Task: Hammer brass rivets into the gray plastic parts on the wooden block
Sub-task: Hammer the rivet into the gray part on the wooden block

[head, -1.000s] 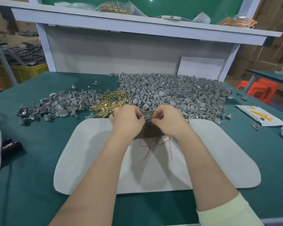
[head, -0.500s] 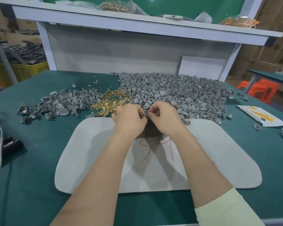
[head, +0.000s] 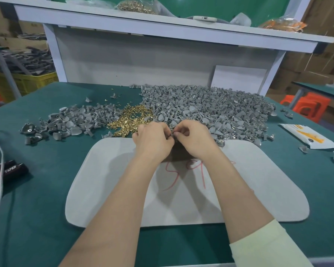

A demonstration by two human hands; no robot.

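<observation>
while both hands meet over wooden block [head: 178,156] at far edge of pale mat [head: 104,180], left hand [head: 152,140] and right hand [head: 196,140] have fingers curled, pinching one small gray plastic part [head: 174,134] between them. brass rivets [head: 130,120] heaped just left; gray parts pile [head: 210,110] behind, on green surface [head: 37,189].

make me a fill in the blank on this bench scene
The heap of small brass rivets lies ____ a smaller pile of gray plastic parts and a larger pile.
The larger pile is on the person's ____.
The left hand and right hand pinch a small gray part above the pale rounded mat bearing ____ handwriting.
Missing: between, right, red.
</observation>
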